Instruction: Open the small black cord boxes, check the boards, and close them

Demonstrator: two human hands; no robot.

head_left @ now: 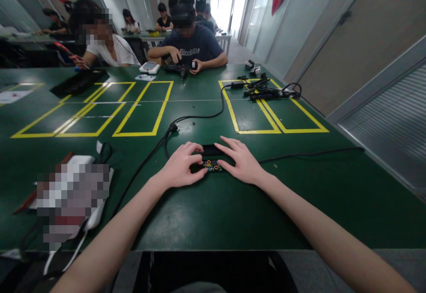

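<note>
Left hand [182, 164]: thumb and fingers curled at left end of small circuit board [213, 166], looks like a light pinch. Right hand [242, 160]: fingers spread, tips by its right end. Board lies on green table [186, 222], near side of black strip [209, 150].

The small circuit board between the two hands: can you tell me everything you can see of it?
The circuit board is small and oblong, greenish and dark, with two orange-copper rings and tiny parts too blurred to name. It looks roughly level, long side running left to right, at the green table, just nearer than a black piece. The left hand's fingertips are at its left end, the right hand's at its right; exact contact is unclear.
</note>
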